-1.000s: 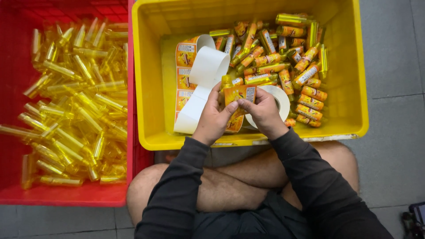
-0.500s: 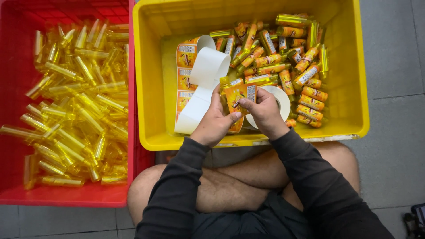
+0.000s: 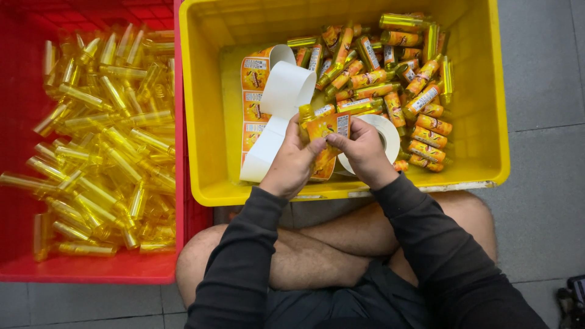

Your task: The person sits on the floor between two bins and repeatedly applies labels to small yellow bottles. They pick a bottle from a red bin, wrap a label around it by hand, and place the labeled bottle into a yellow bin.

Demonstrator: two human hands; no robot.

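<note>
Both hands (image 3: pixel 329 152) pinching labelled bottle (image 3: pixel 323 131)

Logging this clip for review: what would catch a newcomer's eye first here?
Two bright crates side by side: a red crate on the left heaped with bare yellow bottles, and a yellow crate holding orange-labelled bottles at its right. Over the yellow crate's near edge, the left hand and right hand press a label onto one bottle, beside a curling label strip.
</note>
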